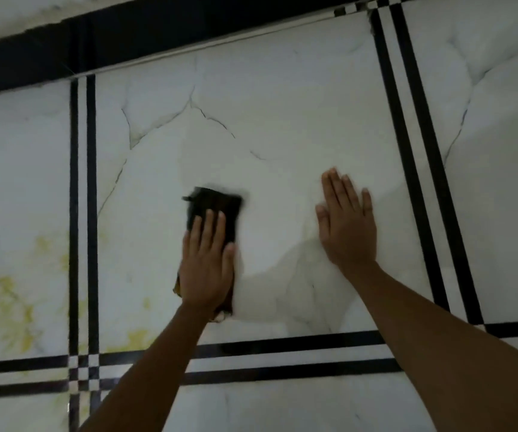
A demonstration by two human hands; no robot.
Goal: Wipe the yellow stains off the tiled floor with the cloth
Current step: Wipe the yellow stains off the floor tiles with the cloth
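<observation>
Yellow stains (8,285) lie left of our dark folded cloth (215,207); left hand (206,269) pressing it, right hand (348,227) braced, fingers straight, we may miss them.

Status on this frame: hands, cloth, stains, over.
Left hand flat, pressing cloth on middle tile. Right hand flat on same tile. Yellow stains mostly on left tile. Nothing blocking.

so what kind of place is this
Most likely an indoor room's floor, seen close from above: glossy white marble-look tiles, black double stripes between them, and a dark band along the far edge, perhaps a skirting. Yellow stains mark the left tile; the left hand presses a dark cloth.
</observation>
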